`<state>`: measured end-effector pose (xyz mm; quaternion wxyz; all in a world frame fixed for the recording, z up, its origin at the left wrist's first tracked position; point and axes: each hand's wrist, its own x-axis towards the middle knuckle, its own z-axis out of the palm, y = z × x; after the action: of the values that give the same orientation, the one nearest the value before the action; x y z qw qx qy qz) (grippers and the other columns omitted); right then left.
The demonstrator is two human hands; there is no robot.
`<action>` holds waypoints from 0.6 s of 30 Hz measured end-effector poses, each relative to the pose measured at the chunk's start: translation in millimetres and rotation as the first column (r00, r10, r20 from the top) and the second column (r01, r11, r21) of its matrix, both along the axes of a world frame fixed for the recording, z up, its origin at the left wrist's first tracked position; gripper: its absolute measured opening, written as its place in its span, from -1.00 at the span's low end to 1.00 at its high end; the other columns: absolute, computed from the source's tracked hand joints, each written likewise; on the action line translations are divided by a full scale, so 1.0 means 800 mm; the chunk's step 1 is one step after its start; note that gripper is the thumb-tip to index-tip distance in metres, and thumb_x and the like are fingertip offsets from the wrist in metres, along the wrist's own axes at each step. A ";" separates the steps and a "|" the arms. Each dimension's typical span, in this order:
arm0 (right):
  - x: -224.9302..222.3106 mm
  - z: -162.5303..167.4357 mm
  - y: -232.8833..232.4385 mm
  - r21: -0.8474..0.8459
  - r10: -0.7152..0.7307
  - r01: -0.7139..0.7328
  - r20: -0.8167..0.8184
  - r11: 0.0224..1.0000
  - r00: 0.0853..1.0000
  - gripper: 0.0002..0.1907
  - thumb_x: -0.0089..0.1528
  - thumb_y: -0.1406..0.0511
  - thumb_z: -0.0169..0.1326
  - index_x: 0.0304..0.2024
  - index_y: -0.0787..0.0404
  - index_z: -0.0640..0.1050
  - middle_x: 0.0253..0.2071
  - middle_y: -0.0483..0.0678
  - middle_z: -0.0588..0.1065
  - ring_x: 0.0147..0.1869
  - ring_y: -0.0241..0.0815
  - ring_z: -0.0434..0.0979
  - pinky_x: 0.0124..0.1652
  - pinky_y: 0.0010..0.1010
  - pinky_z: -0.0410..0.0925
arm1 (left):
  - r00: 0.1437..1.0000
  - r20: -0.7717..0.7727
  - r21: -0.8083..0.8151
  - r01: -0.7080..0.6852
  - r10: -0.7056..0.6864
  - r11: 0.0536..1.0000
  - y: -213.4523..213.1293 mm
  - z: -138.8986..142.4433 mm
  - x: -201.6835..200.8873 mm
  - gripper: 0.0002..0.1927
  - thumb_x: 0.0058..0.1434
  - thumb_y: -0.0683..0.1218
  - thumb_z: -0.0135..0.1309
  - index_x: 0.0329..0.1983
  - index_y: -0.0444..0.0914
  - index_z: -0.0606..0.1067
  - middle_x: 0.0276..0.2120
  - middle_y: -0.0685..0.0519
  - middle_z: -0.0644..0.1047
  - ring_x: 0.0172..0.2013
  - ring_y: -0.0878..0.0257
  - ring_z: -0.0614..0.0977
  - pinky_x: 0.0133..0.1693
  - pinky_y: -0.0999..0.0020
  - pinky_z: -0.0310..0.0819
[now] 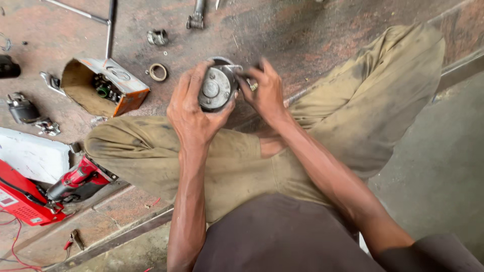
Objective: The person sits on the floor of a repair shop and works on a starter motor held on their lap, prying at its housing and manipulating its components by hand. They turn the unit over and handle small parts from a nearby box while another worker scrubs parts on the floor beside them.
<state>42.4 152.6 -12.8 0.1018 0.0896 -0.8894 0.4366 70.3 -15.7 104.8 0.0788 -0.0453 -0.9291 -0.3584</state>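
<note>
My left hand (190,108) wraps around a round grey metal motor part (216,88), its flat end cap facing up at me. My right hand (264,90) pinches a small brass-coloured piece (252,86) against the part's right side. Both hands hover above my crossed legs in dirty khaki trousers (353,111), over a stained reddish floor.
An open cardboard box (103,85) holding small parts lies on its side at left. Near it lie a metal ring (158,72), loose fittings (157,37) and a long metal rod (109,25). A red power tool (75,182), a red meter-like device (22,201) and a white block (33,156) sit lower left.
</note>
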 end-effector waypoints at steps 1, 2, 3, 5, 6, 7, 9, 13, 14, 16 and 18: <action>0.003 -0.001 0.000 0.000 -0.030 0.030 -0.008 1.000 1.000 -0.81 0.13 0.40 0.37 -0.21 0.18 0.69 -0.20 0.19 0.48 -0.15 0.16 0.59 -0.21 -0.19 0.45 | 1.000 0.006 0.005 0.004 -0.004 1.000 0.000 0.000 0.001 -0.26 0.01 -0.02 0.46 0.27 -0.17 0.45 0.05 -0.05 0.54 0.03 -0.04 0.62 0.05 0.12 0.53; 0.005 -0.003 0.000 -0.008 -0.027 0.027 0.036 1.000 0.999 -0.81 0.15 0.40 0.37 -0.18 0.19 0.69 -0.20 0.18 0.49 -0.15 0.15 0.59 -0.21 -0.18 0.45 | 1.000 0.013 0.010 0.010 -0.010 1.000 -0.001 -0.001 0.000 -0.27 0.04 -0.03 0.46 0.28 -0.16 0.44 0.06 -0.04 0.54 0.04 -0.04 0.62 0.07 0.13 0.54; 0.007 -0.004 0.000 -0.022 -0.019 0.021 0.083 1.000 0.996 -0.81 0.18 0.40 0.36 -0.14 0.21 0.69 -0.20 0.16 0.50 -0.16 0.14 0.59 -0.21 -0.18 0.44 | 1.000 0.023 0.011 0.012 -0.013 1.000 -0.001 -0.001 0.001 -0.28 0.06 -0.03 0.46 0.29 -0.16 0.44 0.08 -0.03 0.54 0.06 -0.03 0.62 0.08 0.14 0.55; 0.011 -0.008 -0.001 -0.055 -0.017 0.024 0.132 0.998 0.991 -0.81 0.20 0.40 0.33 -0.12 0.22 0.69 -0.22 0.14 0.51 -0.18 0.10 0.61 -0.20 -0.17 0.45 | 0.999 0.037 0.005 0.019 -0.019 1.000 -0.002 -0.001 0.002 -0.28 0.04 -0.02 0.46 0.28 -0.16 0.44 0.05 -0.03 0.54 0.04 -0.04 0.62 0.06 0.13 0.54; 0.012 -0.011 -0.001 -0.071 -0.012 0.020 0.121 0.997 0.993 -0.80 0.19 0.40 0.32 -0.12 0.22 0.69 -0.24 0.13 0.49 -0.19 0.08 0.61 -0.20 -0.18 0.46 | 1.000 0.016 0.005 0.014 -0.014 1.000 -0.002 -0.001 0.001 -0.28 0.04 -0.02 0.47 0.27 -0.17 0.44 0.04 -0.03 0.54 0.03 -0.04 0.62 0.04 0.13 0.54; 0.012 -0.013 -0.001 -0.087 0.000 0.009 0.111 0.996 0.994 -0.80 0.18 0.40 0.30 -0.12 0.22 0.68 -0.26 0.13 0.48 -0.20 0.05 0.62 -0.20 -0.19 0.47 | 1.000 -0.014 0.013 0.011 -0.011 1.000 -0.002 -0.002 0.000 -0.28 0.05 -0.02 0.47 0.27 -0.16 0.44 0.05 -0.02 0.54 0.04 -0.03 0.63 0.05 0.14 0.55; 0.013 -0.018 0.000 -0.026 -0.006 0.008 0.067 1.000 0.998 -0.81 0.21 0.41 0.30 -0.11 0.26 0.69 -0.27 0.15 0.48 -0.23 0.10 0.58 -0.25 -0.15 0.42 | 1.000 -0.019 0.030 0.019 -0.018 0.999 -0.001 -0.001 0.001 -0.29 0.07 -0.01 0.47 0.28 -0.13 0.44 0.07 0.00 0.55 0.06 0.00 0.64 0.07 0.16 0.56; 0.014 -0.020 0.004 0.085 0.042 -0.047 0.055 0.995 0.998 -0.88 0.18 0.42 0.31 -0.24 0.30 0.64 -0.24 0.17 0.48 -0.18 0.19 0.56 -0.23 -0.11 0.39 | 0.999 0.035 0.003 0.001 -0.001 1.000 0.000 0.001 0.002 -0.31 0.09 -0.02 0.46 0.27 -0.14 0.45 0.04 -0.01 0.55 0.02 -0.02 0.63 0.02 0.13 0.55; 0.014 -0.019 0.005 0.025 0.042 -0.043 0.050 0.999 0.998 -0.86 0.19 0.41 0.30 -0.20 0.27 0.65 -0.25 0.15 0.49 -0.18 0.14 0.58 -0.22 -0.14 0.42 | 1.000 0.018 -0.006 -0.006 0.006 1.000 0.000 0.000 0.002 -0.30 0.04 -0.02 0.46 0.26 -0.14 0.45 0.02 -0.01 0.55 0.01 -0.04 0.63 0.00 0.12 0.55; 0.015 -0.016 0.006 -0.093 0.041 -0.035 0.061 0.995 0.997 -0.81 0.20 0.40 0.29 -0.12 0.22 0.68 -0.25 0.10 0.50 -0.19 0.04 0.63 -0.19 -0.22 0.47 | 1.000 -0.013 0.002 -0.010 0.010 1.000 -0.001 0.000 0.000 -0.29 0.02 -0.02 0.46 0.25 -0.15 0.45 0.00 -0.02 0.55 0.00 -0.04 0.63 -0.01 0.11 0.55; 0.015 -0.012 0.007 -0.054 0.009 -0.002 0.129 0.999 0.992 -0.82 0.20 0.40 0.33 -0.13 0.22 0.70 -0.25 0.14 0.50 -0.20 0.09 0.61 -0.20 -0.20 0.45 | 1.000 0.002 0.039 0.003 -0.003 0.999 -0.001 0.000 0.000 -0.29 0.07 -0.02 0.46 0.28 -0.16 0.44 0.03 -0.02 0.55 0.01 -0.04 0.63 0.02 0.12 0.55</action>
<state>54.4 158.2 -22.7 0.0451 0.0609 -0.8818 0.4656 70.4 -16.8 105.1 0.0780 -0.0447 -0.9220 -0.3766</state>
